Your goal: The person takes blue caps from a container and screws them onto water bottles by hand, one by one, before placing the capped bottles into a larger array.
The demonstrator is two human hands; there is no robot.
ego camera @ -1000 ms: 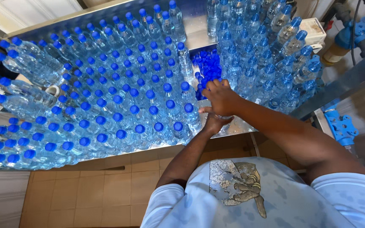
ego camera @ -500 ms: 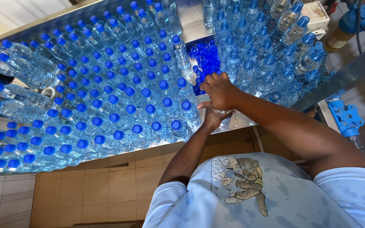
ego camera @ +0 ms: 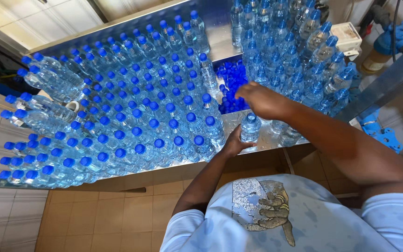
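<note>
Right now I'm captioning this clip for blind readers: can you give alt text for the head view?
A person's left hand grips a clear water bottle standing on a steel table, while the right hand hovers just above its top. Rows of blue-capped bottles fill the table to the left, more stand at right, and loose blue caps lie heaped between them.

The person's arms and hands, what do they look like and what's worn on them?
Both arms are bare from the short sleeves down. The left hand and right hand wear no gloves, and no watch or rings are visible. The short sleeves belong to a light blue-white mottled T-shirt with a grey printed graphic on the chest.
</note>
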